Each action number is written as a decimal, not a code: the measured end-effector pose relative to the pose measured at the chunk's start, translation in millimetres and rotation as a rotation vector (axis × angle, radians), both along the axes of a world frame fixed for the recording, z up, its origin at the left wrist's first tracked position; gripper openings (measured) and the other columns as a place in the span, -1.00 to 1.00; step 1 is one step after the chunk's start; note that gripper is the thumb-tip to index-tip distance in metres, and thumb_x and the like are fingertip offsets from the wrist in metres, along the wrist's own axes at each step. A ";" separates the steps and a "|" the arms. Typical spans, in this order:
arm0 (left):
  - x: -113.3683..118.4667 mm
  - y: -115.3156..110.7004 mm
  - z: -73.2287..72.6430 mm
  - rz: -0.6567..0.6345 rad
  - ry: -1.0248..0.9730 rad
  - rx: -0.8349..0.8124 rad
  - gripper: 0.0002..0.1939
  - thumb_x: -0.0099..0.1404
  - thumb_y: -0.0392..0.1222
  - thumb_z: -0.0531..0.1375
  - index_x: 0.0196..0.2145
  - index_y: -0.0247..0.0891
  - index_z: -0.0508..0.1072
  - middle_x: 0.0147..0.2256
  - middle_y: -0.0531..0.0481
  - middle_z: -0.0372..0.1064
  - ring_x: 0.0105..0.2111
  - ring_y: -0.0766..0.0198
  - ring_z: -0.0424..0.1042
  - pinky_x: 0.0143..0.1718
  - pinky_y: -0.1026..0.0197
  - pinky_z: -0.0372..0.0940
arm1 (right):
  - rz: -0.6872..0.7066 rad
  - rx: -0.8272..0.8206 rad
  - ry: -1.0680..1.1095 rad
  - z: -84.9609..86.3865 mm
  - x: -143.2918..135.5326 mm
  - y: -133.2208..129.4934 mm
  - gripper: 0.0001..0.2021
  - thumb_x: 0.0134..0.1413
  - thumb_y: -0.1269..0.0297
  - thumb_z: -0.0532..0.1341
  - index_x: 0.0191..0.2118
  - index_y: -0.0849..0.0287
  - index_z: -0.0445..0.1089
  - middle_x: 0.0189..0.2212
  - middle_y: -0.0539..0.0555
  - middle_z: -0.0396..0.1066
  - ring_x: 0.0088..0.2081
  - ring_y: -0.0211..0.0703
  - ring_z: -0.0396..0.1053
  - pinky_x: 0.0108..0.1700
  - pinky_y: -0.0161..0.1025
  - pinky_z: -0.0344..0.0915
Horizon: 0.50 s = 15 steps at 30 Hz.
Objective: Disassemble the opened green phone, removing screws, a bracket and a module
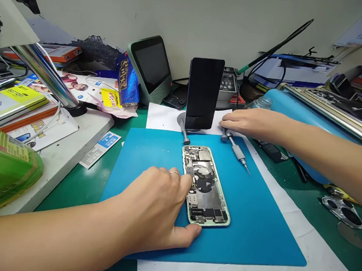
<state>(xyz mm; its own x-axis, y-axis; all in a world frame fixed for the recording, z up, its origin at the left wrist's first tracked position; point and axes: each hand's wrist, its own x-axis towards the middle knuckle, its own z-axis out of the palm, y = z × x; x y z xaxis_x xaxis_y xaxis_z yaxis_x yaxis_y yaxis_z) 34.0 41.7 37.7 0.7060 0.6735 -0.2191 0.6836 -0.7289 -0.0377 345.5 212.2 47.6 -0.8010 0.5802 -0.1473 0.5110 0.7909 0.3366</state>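
Note:
An opened phone [206, 187] with a pale green frame lies on the blue mat [254, 239], its inner parts exposed. My left hand [160, 204] steadies it, with curled fingers at its left edge and the thumb by its bottom edge. At the back right of the mat, the fingers of my right hand [240, 121] are closed over a grey screwdriver [223, 135], which they mostly hide. Beside that lies a second grey screwdriver [238, 152], its thin tip towards me. Another grey screwdriver [184, 135] rests behind the opened phone.
A dark-screened phone [204, 93] stands upright on a stand at the back. Left of it are a smart display [151, 67] and a blue packet [129, 82]. A metal lamp post [51, 75] and a green pouch [6, 168] are at left. Camera lens part [343, 211] lies at right.

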 end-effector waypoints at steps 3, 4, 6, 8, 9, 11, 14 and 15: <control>0.6 -0.4 0.8 0.002 0.002 -0.022 -0.46 0.41 0.35 0.00 -0.24 -0.20 0.39 -0.41 -0.09 0.35 -0.47 -0.04 0.43 -0.52 0.02 0.31 | 0.027 0.090 0.151 5.0 6.5 -18.9 -0.63 0.40 0.12 0.16 0.09 0.35 0.37 -0.01 0.17 0.35 0.01 -0.33 0.35 0.10 -0.28 0.46; 1.0 -0.7 0.9 0.003 0.002 -0.025 -0.46 0.41 0.35 0.00 -0.24 -0.21 0.39 -0.40 -0.10 0.36 -0.45 -0.06 0.44 -0.51 0.00 0.34 | 0.035 0.125 0.219 7.7 6.4 -28.8 -0.64 0.41 0.14 0.15 0.10 0.35 0.37 0.00 0.17 0.35 0.03 -0.33 0.35 0.11 -0.27 0.46; 2.1 -1.0 0.8 0.005 0.006 -0.031 -0.46 0.41 0.35 0.01 -0.22 -0.22 0.40 -0.39 -0.13 0.38 -0.43 -0.10 0.46 -0.48 -0.04 0.37 | 0.054 0.180 0.363 14.6 1.7 -53.1 -0.66 0.40 0.19 0.15 0.10 0.36 0.38 -0.01 0.17 0.36 0.03 -0.33 0.37 0.11 -0.28 0.47; 3.5 -1.0 0.4 0.013 0.018 -0.049 -0.46 0.41 0.35 0.01 -0.20 -0.22 0.41 -0.36 -0.15 0.40 -0.41 -0.13 0.48 -0.46 -0.07 0.40 | 0.057 0.195 0.496 22.4 -7.8 -80.8 -0.70 0.40 0.20 0.16 0.04 0.35 0.41 -0.08 0.14 0.40 -0.04 -0.39 0.39 0.02 -0.37 0.46; 4.1 -0.8 0.1 0.016 0.025 -0.060 -0.46 0.41 0.34 0.02 -0.20 -0.22 0.41 -0.35 -0.16 0.40 -0.40 -0.14 0.48 -0.45 -0.09 0.41 | 0.056 0.185 0.540 26.1 -13.4 -94.3 -0.71 0.37 0.22 0.20 0.01 0.38 0.42 -0.11 0.11 0.42 -0.09 -0.41 0.40 -0.06 -0.43 0.45; 4.9 -0.7 -0.8 0.013 0.030 -0.072 -0.48 0.42 0.32 0.02 -0.18 -0.22 0.42 -0.33 -0.18 0.41 -0.39 -0.15 0.49 -0.43 -0.11 0.42 | 0.019 0.153 0.617 31.7 -24.0 -117.7 -0.79 0.35 0.26 0.21 -0.02 0.26 0.45 -0.12 0.02 0.46 -0.15 -0.46 0.42 -0.17 -0.49 0.41; 4.2 -0.9 -2.7 0.000 0.024 -0.070 -0.49 0.44 0.30 0.01 -0.18 -0.22 0.43 -0.32 -0.19 0.42 -0.39 -0.16 0.49 -0.43 -0.12 0.42 | -0.031 0.112 0.698 33.5 -33.3 -138.8 -0.85 0.34 0.27 0.22 -0.06 0.16 0.45 -0.13 -0.09 0.46 -0.17 -0.48 0.43 -0.17 -0.46 0.42; 3.5 -1.2 -3.4 -0.002 0.018 -0.068 -0.49 0.44 0.29 0.01 -0.18 -0.21 0.43 -0.33 -0.18 0.41 -0.40 -0.16 0.49 -0.43 -0.12 0.42 | -0.040 0.102 0.710 32.5 -34.1 -142.2 -0.86 0.34 0.28 0.22 -0.06 0.15 0.45 -0.13 -0.10 0.46 -0.17 -0.48 0.43 -0.15 -0.44 0.43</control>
<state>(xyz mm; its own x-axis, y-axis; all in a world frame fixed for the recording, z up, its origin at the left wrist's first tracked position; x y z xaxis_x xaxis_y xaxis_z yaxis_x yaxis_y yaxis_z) 37.4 40.5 34.4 0.7030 0.6551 -0.2768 0.6817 -0.7317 -0.0003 311.4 70.0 80.1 -0.6613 0.5941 0.4580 0.6618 0.7495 -0.0167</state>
